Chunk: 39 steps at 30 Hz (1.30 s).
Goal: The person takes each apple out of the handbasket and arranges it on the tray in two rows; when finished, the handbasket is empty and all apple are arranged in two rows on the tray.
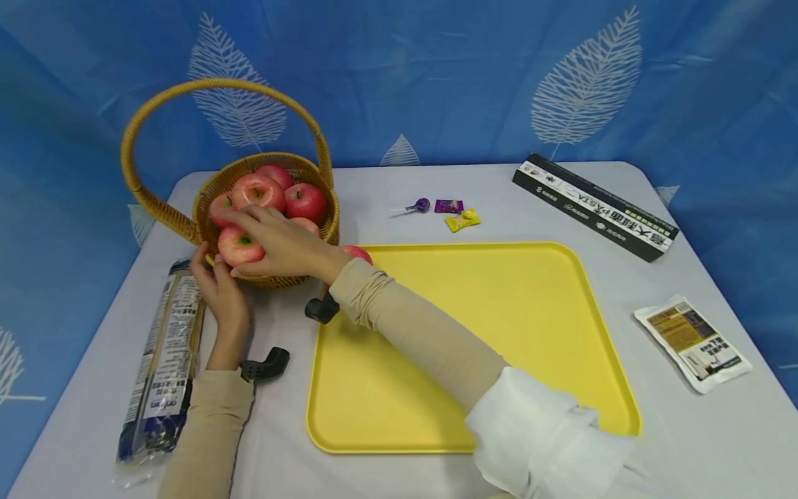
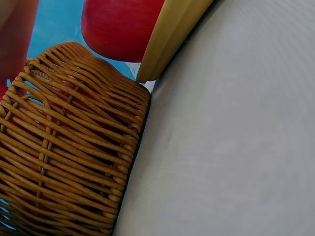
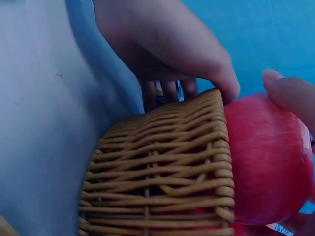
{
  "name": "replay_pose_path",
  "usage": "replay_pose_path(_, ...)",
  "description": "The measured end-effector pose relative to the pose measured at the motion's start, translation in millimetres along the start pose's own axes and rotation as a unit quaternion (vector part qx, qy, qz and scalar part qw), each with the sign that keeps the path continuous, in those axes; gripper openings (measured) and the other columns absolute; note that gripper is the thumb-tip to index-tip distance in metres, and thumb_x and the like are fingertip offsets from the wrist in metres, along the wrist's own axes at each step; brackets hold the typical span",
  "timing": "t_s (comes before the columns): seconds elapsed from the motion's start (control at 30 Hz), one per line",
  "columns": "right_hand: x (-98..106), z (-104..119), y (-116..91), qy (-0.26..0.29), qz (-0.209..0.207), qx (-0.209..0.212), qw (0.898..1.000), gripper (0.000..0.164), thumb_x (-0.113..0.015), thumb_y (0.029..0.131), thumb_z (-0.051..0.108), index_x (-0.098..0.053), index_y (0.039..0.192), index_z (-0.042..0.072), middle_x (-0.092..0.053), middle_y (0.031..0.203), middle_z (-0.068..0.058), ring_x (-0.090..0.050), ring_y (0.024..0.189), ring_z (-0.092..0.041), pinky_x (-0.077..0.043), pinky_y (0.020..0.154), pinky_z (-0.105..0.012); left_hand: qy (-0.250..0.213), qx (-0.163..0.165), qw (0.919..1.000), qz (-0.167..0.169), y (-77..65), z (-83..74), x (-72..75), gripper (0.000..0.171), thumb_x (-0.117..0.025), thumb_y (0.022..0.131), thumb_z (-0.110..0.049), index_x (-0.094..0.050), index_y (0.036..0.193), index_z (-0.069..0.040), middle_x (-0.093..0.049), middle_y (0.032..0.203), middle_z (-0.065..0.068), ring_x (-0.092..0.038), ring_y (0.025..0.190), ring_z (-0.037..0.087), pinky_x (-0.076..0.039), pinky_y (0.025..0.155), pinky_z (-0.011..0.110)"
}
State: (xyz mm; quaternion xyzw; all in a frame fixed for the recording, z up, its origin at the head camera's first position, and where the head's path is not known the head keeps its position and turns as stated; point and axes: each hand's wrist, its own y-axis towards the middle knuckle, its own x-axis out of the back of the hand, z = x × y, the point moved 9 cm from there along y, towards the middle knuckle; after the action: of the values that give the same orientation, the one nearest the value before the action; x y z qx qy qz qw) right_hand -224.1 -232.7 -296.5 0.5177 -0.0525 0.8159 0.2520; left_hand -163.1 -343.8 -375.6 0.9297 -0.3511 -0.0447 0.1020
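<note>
A brown wicker basket with a tall arched handle stands at the left, filled with several red apples. My left hand grips the basket's near left side, and in the right wrist view its thumb hooks over the rim. With my right hand I hold a pinkish-red apple at the basket's front, thumb and fingers on either side. That apple bulges above the woven rim in the right wrist view. One more apple sits on the yellow tray's back left corner, partly behind my right wrist.
The yellow tray lies mid-table under my right forearm. A long noodle packet is left of my left arm. Behind the tray lie a lollipop, a purple candy and a yellow candy. Rightward are a pasta box and a white pouch.
</note>
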Motion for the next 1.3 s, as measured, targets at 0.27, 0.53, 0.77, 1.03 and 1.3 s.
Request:
replay_pose_path(0.27, 29, -9, -23, 0.05, -0.055, -0.002, 0.997, 0.059, -0.061, 0.078, 0.05, -0.045, 0.132, 0.03, -0.036, 0.14, 0.0, -0.034, 0.127, -0.012, -0.033, 0.101, -0.022, 0.025, 0.002, 0.9996, 0.01, 0.6, -2.7, -0.5, 0.038, -0.035, 0.096, -0.014, -0.035, 0.133, -0.006, -0.033, 0.14, 0.007, -0.032, 0.128, 0.011, -0.027, 0.103, 0.02)
replay_pose_path(0.53, 73, -55, -92, 0.121, -0.144, -0.035, 0.982, 0.053, -0.07, 0.071, 0.041, -0.057, 0.121, 0.026, -0.046, 0.129, 0.002, -0.038, 0.121, -0.009, -0.038, 0.094, -0.023, 0.024, 0.009, 0.9997, 0.003, -10.6, -24.0, -1.0, 0.038, -0.033, 0.095, -0.01, -0.034, 0.132, 0.0, -0.032, 0.14, 0.016, -0.03, 0.13, 0.015, -0.024, 0.105, 0.019)
replay_pose_path(0.77, 60, -120, -168, 0.076, -0.134, -0.114, 0.982, 0.05, -0.071, 0.07, 0.036, -0.058, 0.118, 0.027, -0.047, 0.127, 0.0, -0.04, 0.119, -0.016, -0.042, 0.091, -0.034, 0.024, 0.007, 0.9996, 0.013, -13.4, -27.4, -6.5, 0.038, -0.032, 0.095, -0.009, -0.033, 0.132, 0.001, -0.031, 0.141, 0.016, -0.029, 0.131, 0.016, -0.024, 0.105, 0.018)
replay_pose_path(1.03, 39, -136, -213, 0.052, -0.09, -0.125, 0.987, 0.051, -0.067, 0.075, 0.039, -0.053, 0.122, 0.026, -0.043, 0.128, -0.005, -0.038, 0.119, -0.02, -0.044, 0.09, -0.037, 0.03, 0.003, 0.9994, 0.016, -13.6, -28.7, -5.7, 0.039, -0.032, 0.096, -0.009, -0.032, 0.132, 0.004, -0.032, 0.141, 0.015, -0.028, 0.131, 0.014, -0.023, 0.106, 0.019)
replay_pose_path(1.3, 43, -128, -214, 0.009, -0.086, -0.108, 0.99, 0.073, -0.066, 0.074, 0.053, -0.037, 0.136, 0.025, -0.031, 0.14, -0.013, -0.037, 0.124, -0.031, -0.038, 0.097, -0.048, 0.025, 0.002, 0.9996, 0.016, -14.3, -28.3, -5.4, 0.039, -0.032, 0.096, -0.008, -0.032, 0.132, 0.003, -0.031, 0.141, 0.014, -0.028, 0.131, 0.013, -0.023, 0.105, 0.018)
